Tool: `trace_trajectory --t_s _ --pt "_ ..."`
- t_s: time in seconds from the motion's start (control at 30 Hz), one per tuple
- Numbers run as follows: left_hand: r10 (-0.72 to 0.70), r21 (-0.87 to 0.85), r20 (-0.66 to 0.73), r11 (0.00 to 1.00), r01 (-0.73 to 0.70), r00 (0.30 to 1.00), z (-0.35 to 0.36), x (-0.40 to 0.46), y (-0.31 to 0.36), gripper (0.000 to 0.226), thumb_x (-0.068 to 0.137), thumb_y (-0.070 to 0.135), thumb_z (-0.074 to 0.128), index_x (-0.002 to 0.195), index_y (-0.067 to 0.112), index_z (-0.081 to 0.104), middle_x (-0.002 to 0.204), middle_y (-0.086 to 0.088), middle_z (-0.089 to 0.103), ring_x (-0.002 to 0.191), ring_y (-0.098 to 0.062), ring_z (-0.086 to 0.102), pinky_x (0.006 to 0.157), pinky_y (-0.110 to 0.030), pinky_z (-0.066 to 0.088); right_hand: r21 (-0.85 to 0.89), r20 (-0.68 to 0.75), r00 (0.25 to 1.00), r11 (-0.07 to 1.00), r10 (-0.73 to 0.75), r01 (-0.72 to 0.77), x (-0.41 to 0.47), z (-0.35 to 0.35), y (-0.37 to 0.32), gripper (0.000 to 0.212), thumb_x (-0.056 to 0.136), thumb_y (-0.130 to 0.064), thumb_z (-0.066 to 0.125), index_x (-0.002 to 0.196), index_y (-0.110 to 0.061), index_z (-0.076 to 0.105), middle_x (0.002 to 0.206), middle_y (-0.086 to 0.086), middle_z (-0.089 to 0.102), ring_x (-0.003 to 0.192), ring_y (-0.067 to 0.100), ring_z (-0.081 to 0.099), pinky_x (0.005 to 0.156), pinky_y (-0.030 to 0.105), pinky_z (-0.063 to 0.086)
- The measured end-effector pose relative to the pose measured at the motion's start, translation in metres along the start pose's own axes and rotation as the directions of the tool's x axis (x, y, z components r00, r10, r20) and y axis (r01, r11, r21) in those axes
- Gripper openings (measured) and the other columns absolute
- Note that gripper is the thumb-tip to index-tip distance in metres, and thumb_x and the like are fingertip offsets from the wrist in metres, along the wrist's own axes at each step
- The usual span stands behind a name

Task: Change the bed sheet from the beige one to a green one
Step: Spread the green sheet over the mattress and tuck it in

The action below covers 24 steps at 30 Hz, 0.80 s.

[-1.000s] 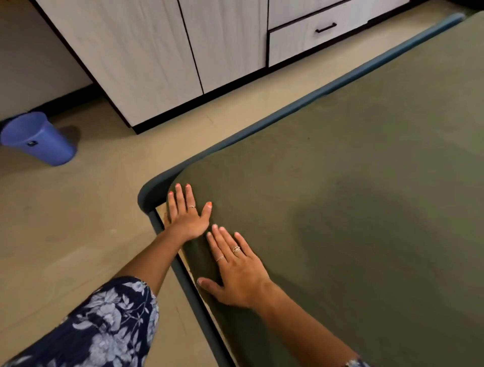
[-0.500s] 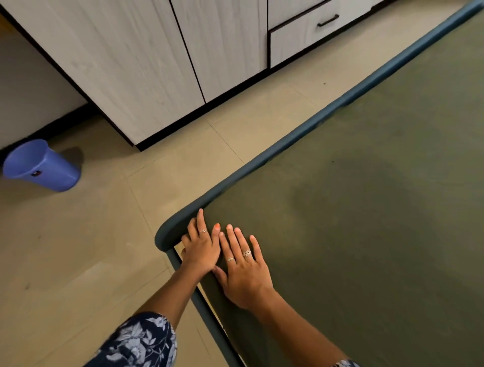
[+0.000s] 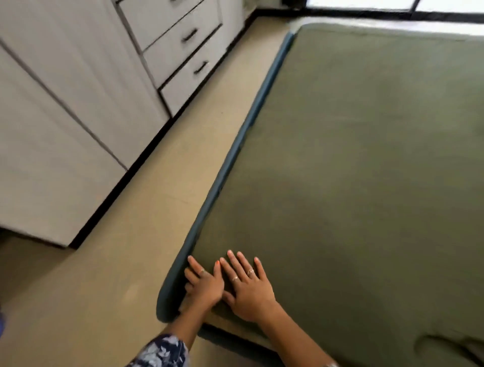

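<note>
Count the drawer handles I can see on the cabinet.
3, possibly more out of frame: a partial one at the top edge, one on the drawer below, and one on the lowest drawer.

Inspection finds no legible text, label, brand mark, number or sign on any surface in view. The green sheet (image 3: 366,170), the drawer fronts (image 3: 183,39) and the floor (image 3: 117,262) carry no readable markings.
</note>
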<state>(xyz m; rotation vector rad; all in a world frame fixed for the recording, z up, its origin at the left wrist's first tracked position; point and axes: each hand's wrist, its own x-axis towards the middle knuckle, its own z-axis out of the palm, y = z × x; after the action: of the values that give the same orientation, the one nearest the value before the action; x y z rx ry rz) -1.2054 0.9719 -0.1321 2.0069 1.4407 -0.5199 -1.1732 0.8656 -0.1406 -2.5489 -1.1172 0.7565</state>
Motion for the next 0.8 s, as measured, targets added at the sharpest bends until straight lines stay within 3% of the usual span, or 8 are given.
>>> trace_trajectory --t_s 0.1,0.2,0.3,0.37,0.47,0.53,0.6,0.8 --pt "0.348 0.393 -0.040 0.867 -0.306 0.937 -0.017 -0.012 -0.012 0.072 0.100 0.050 0.025 0.151 0.018 -0.015 0.159 -0.007 -0.014 0.146 -0.029 0.005 0.115 -0.045 0.016 0.045 -0.088 0.990 0.993 0.109 -0.106 -0.017 -0.007 -0.012 0.073 0.085 -0.058 0.014 0.152 -0.031 0.014 0.157 -0.009 -0.006 0.147 0.012 0.003 0.116 0.042 -0.001" --pt "0.650 0.626 0.149 0.522 -0.580 0.745 -0.019 -0.014 -0.031 0.064 0.101 0.045 0.024 0.150 0.028 -0.014 0.157 0.002 -0.021 0.148 -0.021 -0.004 0.117 -0.041 0.013 0.129 -0.182 0.928 0.943 0.325 -0.306 -0.040 0.011 -0.014 0.071 0.084 -0.053 0.036 0.148 -0.021 0.033 0.156 -0.003 0.017 0.143 0.013 0.027 0.116 0.043 0.013" --pt "0.637 0.598 0.351 0.411 -0.688 0.686 -0.024 -0.005 -0.037 0.065 0.102 0.044 0.026 0.151 0.027 -0.012 0.154 0.002 -0.027 0.148 -0.020 -0.006 0.117 -0.036 0.023 0.194 -0.231 0.885 0.910 0.405 -0.366 -0.056 0.066 -0.006 0.110 0.057 -0.065 0.055 0.150 -0.018 0.022 0.154 -0.001 0.022 0.148 0.013 0.006 0.112 0.038 0.008" --pt "0.537 0.619 0.476 0.358 -0.699 0.696 -0.036 -0.003 -0.040 0.066 0.102 0.044 0.028 0.151 0.027 -0.012 0.156 0.001 -0.026 0.148 -0.022 -0.006 0.116 -0.037 0.025 0.223 -0.103 0.929 0.918 0.356 -0.328 -0.069 0.067 -0.016 0.127 0.042 -0.065 0.064 0.151 -0.019 0.017 0.154 0.002 0.015 0.148 0.013 -0.004 0.114 0.037 0.005" --pt "0.283 0.647 0.617 0.348 -0.678 0.734 -0.062 -0.022 -0.030 0.062 0.101 0.040 0.033 0.153 0.019 0.007 0.161 -0.003 -0.001 0.146 -0.025 0.016 0.115 -0.037 0.025 0.214 0.046 0.961 0.937 0.273 -0.277 -0.090 0.004 -0.033 0.082 0.089 -0.050 0.047 0.153 -0.019 0.007 0.161 0.002 0.001 0.148 0.016 0.001 0.117 0.038 0.003" --pt "0.191 0.719 0.621 0.249 -0.649 0.760 -0.091 -0.056 -0.009 0.057 0.098 0.045 0.041 0.144 0.012 0.039 0.151 -0.006 0.036 0.134 -0.025 0.041 0.108 -0.033 0.033 0.246 0.195 0.957 0.933 0.216 -0.261 -0.096 -0.047 -0.037 0.057 0.099 -0.038 0.040 0.149 -0.013 0.027 0.158 0.011 0.018 0.144 0.027 0.022 0.117 0.040 0.019" --pt "0.233 0.759 0.599 0.141 -0.636 0.766 -0.128 -0.105 0.019 0.052 0.096 0.046 0.045 0.132 0.009 0.053 0.137 -0.011 0.052 0.123 -0.028 0.052 0.099 -0.032 0.040 0.194 0.154 0.937 0.920 0.313 -0.339 -0.100 -0.096 -0.045 0.050 0.098 -0.035 0.043 0.137 -0.005 0.045 0.144 0.019 0.043 0.131 0.033 0.043 0.109 0.040 0.036" --pt "0.720 0.677 0.466 0.085 -0.731 0.515 -0.235 -0.206 0.113 0.052 0.101 0.038 0.039 0.144 0.008 0.039 0.146 -0.014 0.043 0.133 -0.028 0.042 0.107 -0.034 0.035 0.129 -0.108 0.915 0.918 0.388 -0.374 -0.125 -0.246 -0.069 0.046 0.098 -0.036 0.043 0.128 -0.003 0.055 0.132 0.019 0.056 0.122 0.035 0.051 0.099 0.035 0.043"
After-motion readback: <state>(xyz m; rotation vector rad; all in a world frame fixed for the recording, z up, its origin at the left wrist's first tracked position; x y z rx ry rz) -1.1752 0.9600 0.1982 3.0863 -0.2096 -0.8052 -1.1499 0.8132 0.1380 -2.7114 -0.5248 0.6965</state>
